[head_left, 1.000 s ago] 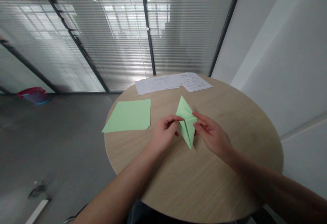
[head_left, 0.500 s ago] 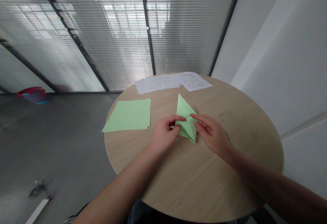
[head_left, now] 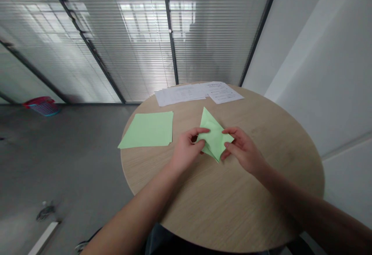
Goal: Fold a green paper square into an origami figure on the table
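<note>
The folded green paper (head_left: 213, 136) was held between the two sets of fingers, just above the round desk (head_left: 232, 208), with one point reaching out beyond the fingertips and the other pointing back toward the person. The left hand (head_left: 186, 152) had its fingers (head_left: 200, 131) pinched on the paper's left edge, while the right hand (head_left: 242, 150) gripped its right corner. A stack of green sheets (head_left: 148, 130) lay flat, well to the left of the left fingers, and white printed papers (head_left: 197, 92) lay farther out past the fingertips.
</note>
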The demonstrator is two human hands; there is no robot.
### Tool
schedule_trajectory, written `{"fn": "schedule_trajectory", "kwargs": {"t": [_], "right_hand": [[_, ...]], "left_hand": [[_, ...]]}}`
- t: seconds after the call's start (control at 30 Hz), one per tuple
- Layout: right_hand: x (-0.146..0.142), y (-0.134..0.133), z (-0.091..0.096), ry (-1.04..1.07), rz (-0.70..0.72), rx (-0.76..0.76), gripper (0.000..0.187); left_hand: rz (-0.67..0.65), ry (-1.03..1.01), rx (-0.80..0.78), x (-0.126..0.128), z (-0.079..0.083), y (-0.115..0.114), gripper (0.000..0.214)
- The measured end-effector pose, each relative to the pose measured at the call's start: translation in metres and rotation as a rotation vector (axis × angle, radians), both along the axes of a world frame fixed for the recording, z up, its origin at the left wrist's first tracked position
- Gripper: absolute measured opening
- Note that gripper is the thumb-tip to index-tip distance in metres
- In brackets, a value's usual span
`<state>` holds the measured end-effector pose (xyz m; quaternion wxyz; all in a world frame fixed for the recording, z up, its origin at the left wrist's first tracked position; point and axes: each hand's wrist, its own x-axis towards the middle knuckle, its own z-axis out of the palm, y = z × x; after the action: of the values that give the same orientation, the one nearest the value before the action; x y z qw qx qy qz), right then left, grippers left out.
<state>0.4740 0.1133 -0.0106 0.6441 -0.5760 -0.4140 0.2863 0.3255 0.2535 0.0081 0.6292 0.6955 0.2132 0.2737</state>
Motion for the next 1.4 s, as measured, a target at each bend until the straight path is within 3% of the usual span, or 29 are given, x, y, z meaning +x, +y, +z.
{"fn": "schedule_trajectory", "kwargs": {"t": [0.2, 0.57, 0.67, 0.9, 1.0, 1.17, 1.4], "right_hand": [[0.006, 0.0, 0.003, 0.223, 0.048, 0.025, 0.038], [0.005, 0.0, -0.001, 0.103, 0.138, 0.067, 0.059], [0.004, 0.001, -0.001, 0.105, 0.125, 0.063, 0.056], [0.005, 0.005, -0.005, 0.078, 0.05, 0.029, 0.052], [0.004, 0.006, -0.007, 0.099, 0.066, 0.016, 0.056], [0.003, 0.006, -0.006, 0.111, 0.09, 0.018, 0.058], [0.006, 0.006, -0.007, 0.093, 0.064, 0.013, 0.052]], "left_hand": [[-0.046, -0.1, -0.174, -0.002, 0.005, 0.001, 0.044], [-0.093, -0.07, -0.203, -0.002, 0.005, 0.002, 0.061], [-0.101, -0.057, -0.147, -0.002, 0.004, 0.001, 0.059], [-0.02, -0.002, 0.24, -0.002, -0.001, -0.003, 0.026], [0.009, 0.019, 0.257, -0.002, -0.003, -0.003, 0.034], [-0.016, 0.05, 0.138, -0.001, -0.003, -0.002, 0.041], [-0.056, 0.011, 0.336, -0.003, 0.001, -0.001, 0.018]]}}
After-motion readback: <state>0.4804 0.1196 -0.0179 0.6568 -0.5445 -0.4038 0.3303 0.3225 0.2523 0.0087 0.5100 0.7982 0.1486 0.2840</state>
